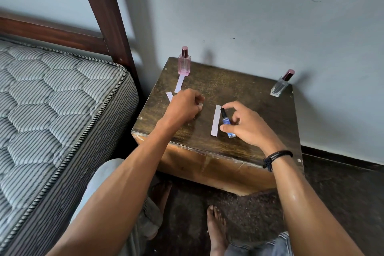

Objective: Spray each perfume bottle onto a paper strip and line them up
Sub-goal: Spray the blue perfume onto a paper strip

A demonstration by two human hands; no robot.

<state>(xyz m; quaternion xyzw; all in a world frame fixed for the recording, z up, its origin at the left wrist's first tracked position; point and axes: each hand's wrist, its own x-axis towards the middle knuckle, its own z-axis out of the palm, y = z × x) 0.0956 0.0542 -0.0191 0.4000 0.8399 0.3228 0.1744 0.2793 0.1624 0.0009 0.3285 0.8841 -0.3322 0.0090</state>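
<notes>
Now right hand point(245, 129) pinching small black-capped blue glass perfume bottle point(225, 120) at 6 o'clock of dark wooden table point(249, 97), just beside white paper strip point(215, 120). Left hand point(185, 106) curling at 9 o'clock, contents unclear. Bottle probably handling light, slick, fragile; gripping body suiting best.

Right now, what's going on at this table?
The right hand holds the blue bottle beside the middle strip on the table. The left hand rests curled by the left strip; whether it holds anything is unclear. The pink bottle stands behind the back strip. The clear bottle stands alone, back right.
</notes>
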